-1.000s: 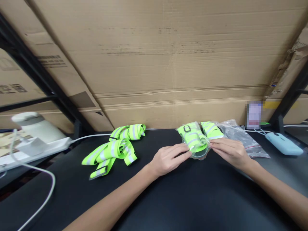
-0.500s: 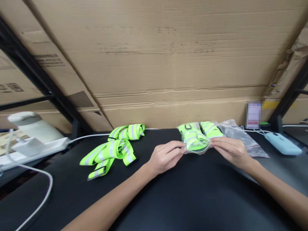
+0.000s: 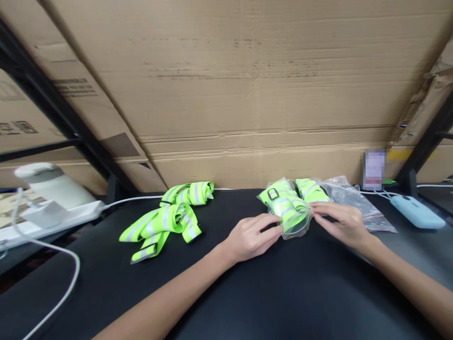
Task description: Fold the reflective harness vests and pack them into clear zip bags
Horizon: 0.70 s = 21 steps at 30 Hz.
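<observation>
A clear plastic zip bag (image 3: 296, 231) with a folded neon-yellow reflective strap (image 3: 283, 200) inside lies between my hands, its mouth toward me. My left hand (image 3: 253, 236) pinches the bag's left edge near the mouth. On the opposite side, my right hand (image 3: 341, 222) has its fingertips closed on the bag's right edge. A black buckle (image 3: 273, 193) shows through the plastic. Just behind is another folded reflective strap (image 3: 311, 190). Two more bundles of loose reflective strap (image 3: 163, 224) lie to the left, apart from my hands.
Flat clear bags (image 3: 357, 205) lie right of my hands. Farther right are a phone (image 3: 374, 169), with its screen blurred, and a light-blue power bank (image 3: 417, 211). On the left stand a white power strip (image 3: 78, 217), a tilted pale bottle (image 3: 56, 184) and a cable. Cardboard (image 3: 247, 104) walls the back.
The bag has tilted, its left side coming down toward me, and its mouth sits lower. My left hand has shifted slightly right and down with it; my right hand stays nearly in place.
</observation>
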Motion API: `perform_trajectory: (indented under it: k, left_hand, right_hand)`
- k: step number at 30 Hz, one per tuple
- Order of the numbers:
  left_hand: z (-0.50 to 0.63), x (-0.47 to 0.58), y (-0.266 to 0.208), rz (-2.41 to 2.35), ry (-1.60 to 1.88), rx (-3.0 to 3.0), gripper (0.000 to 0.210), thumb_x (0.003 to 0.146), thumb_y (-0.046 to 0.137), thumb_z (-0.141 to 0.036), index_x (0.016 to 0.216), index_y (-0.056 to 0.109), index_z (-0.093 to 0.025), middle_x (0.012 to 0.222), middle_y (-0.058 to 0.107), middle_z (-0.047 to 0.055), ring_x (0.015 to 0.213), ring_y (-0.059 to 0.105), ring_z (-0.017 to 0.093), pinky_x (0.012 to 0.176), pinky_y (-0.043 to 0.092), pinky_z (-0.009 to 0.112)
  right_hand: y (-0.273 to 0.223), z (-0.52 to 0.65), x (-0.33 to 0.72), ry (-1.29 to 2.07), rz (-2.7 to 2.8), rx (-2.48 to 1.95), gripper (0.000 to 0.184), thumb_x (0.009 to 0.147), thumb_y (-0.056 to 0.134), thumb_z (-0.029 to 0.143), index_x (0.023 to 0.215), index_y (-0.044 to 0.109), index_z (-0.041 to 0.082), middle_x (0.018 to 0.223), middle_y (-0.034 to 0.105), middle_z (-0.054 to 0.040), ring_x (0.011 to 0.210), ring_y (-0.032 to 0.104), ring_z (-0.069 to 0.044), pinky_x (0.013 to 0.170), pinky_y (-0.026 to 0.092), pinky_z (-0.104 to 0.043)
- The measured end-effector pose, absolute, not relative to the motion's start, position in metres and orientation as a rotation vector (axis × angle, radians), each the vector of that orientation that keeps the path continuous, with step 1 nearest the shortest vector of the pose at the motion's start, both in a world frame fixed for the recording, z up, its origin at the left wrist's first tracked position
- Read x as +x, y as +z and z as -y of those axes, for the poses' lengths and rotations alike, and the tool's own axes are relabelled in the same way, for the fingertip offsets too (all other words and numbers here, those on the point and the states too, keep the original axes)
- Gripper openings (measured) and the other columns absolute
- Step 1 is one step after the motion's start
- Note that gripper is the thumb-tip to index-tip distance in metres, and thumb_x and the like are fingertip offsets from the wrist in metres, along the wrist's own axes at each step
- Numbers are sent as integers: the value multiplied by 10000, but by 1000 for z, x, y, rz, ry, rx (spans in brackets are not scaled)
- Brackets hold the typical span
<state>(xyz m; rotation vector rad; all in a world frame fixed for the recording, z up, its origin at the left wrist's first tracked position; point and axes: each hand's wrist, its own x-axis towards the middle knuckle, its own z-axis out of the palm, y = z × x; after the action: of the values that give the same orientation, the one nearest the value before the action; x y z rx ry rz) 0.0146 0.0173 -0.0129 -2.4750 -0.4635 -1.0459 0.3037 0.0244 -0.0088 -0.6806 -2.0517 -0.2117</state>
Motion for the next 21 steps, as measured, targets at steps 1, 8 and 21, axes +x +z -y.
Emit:
perform_trajectory:
  k: [1,8,21]
  left_hand:
    - [-16,15,-12,452,-1035,-2469,117,922,627,-171,1029,672,-187,1038,751,63,857,736,164,689,599,237]
    - [-8,26,-12,380,-966,-2450,94,926,669,-206,1007,667,-160,983,755,51,801,729,162,703,602,260]
    - [-9,16,8,415,-1135,-2418,199,924,634,-76,1120,643,-111,969,759,97,815,736,177,682,614,269]
  right_hand:
    - [-9,-25,304,-204,2050,-684,212,906,649,120,1031,766,246,986,807,-37,877,788,-211,801,685,-349]
    - [-11,-24,302,-170,2033,-674,165,904,652,122,994,759,211,932,810,-59,826,789,-208,768,680,-339]
    - [-6,-17,293,-203,2112,-812,361,848,665,192,1205,606,205,1221,703,-135,1143,680,-290,923,601,-448]
